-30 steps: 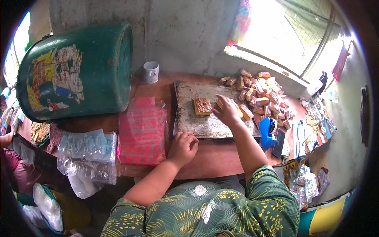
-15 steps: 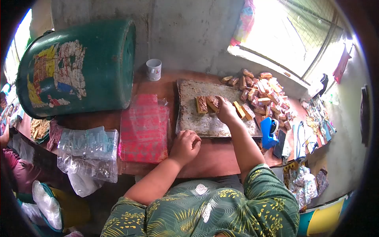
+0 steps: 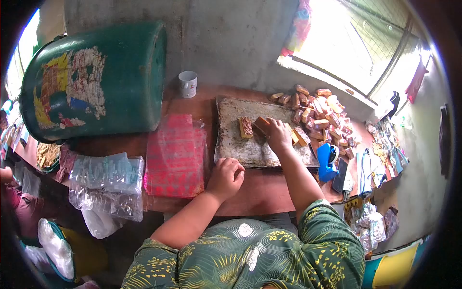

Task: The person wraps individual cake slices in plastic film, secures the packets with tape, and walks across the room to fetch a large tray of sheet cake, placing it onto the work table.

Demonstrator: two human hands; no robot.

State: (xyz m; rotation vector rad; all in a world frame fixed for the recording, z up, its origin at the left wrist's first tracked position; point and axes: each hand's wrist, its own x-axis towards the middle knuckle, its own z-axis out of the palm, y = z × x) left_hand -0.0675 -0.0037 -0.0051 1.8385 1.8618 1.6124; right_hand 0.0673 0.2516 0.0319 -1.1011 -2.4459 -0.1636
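Observation:
On the worn metal tray, my right hand holds a brown-topped cake bar by its right end, with the bar tilted. To its left stands another bar with a nutty brown top and yellow side. Just right of my fingers two more bars lie close together, one partly hidden by the hand. My left hand rests at the tray's front left edge, fingers curled; whatever is inside them, if anything, is hidden.
Many wrapped bars are piled at the back right, near a blue tape dispenser and a phone. Red printed plastic sheets, clear bags, a mug and a green barrel are left. A person's arm shows far left.
The single block has become two separate bars. My right hand has taken hold of the right one and tilted it. My left hand stays nearly in place.

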